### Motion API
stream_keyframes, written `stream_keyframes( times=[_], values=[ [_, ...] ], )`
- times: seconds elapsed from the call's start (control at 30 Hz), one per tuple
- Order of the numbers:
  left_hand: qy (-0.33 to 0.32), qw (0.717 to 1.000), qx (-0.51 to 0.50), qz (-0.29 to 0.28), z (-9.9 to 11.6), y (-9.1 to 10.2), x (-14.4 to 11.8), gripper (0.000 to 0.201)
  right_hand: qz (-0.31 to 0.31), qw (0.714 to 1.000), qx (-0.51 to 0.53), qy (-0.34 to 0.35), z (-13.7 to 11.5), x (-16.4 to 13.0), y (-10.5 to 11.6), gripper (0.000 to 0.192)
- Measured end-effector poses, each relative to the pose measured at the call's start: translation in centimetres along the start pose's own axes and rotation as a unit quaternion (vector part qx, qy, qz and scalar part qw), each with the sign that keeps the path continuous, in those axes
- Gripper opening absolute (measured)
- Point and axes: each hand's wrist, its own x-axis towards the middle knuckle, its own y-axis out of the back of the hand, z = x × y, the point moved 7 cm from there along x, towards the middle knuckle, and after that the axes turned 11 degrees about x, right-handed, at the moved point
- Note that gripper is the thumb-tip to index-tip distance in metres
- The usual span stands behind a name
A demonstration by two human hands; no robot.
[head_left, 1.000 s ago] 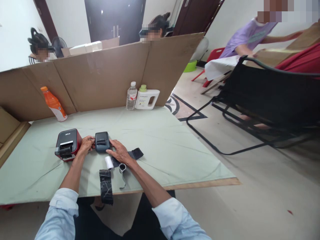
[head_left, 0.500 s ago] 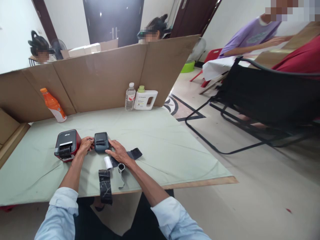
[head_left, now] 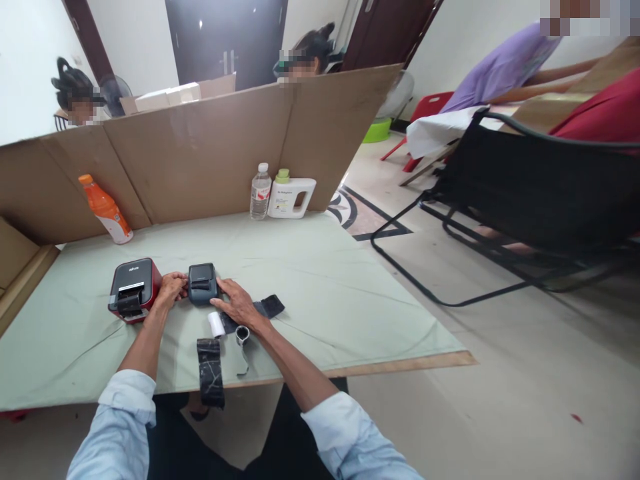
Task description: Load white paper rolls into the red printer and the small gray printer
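Observation:
A small dark portable label printer [head_left: 202,285] lies on the pale green tabletop between my hands. My left hand [head_left: 173,288] has its fingers bent and pinched together at the printer's left side; fine detail there is too small to make out. On the other side, my right hand [head_left: 235,301] holds the right edge, thumb near the front corner and fingers further back. A larger red and black label printer [head_left: 134,288] stands just left of my left hand. Near my right wrist lie a white roll [head_left: 217,325], a small roll with a loose tail [head_left: 242,335] and black film strips [head_left: 210,363].
A cardboard partition [head_left: 210,160] runs along the table's back. Against it stand an orange bottle [head_left: 107,210], a clear water bottle [head_left: 261,192] and a white jug [head_left: 291,198]. A black folding chair [head_left: 530,180] is to the right. Other people sit beyond.
Both hands and the small printer stay nearly as they were. The person in purple at the right has leaned forward, arms stretched out further.

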Motion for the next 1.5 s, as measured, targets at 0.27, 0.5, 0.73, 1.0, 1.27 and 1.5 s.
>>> stream_keyframes(
  times=[0.27,0.5,0.73,1.0,1.27,1.5],
  values=[
    [-0.002,1.0,0.002,0.0,-0.1,0.0,-0.3,0.013,-0.004,1.0,-0.003,-0.004,-0.1,0.0,0.0,0.058],
    [-0.023,1.0,-0.005,0.008,0.1,0.1,-0.3,0.018,-0.001,1.0,0.002,-0.003,-0.3,0.1,0.0,0.057],
    [-0.109,0.993,-0.038,0.027,0.9,0.5,-2.1,0.04,-0.005,1.0,-0.009,0.0,-0.5,0.1,0.0,0.06],
    [-0.253,0.967,0.003,0.042,3.6,1.2,-2.0,0.038,-0.004,1.0,-0.015,0.007,-0.6,0.1,0.0,0.061],
    [-0.298,0.95,0.074,-0.05,6.2,-0.3,-0.6,0.047,0.009,1.0,0.006,0.023,-1.0,0.0,0.3,0.056],
    [-0.365,0.917,0.149,-0.06,6.8,-0.4,-0.8,0.049,0.008,1.0,0.001,0.024,-1.1,0.1,0.3,0.056]
  ],
)
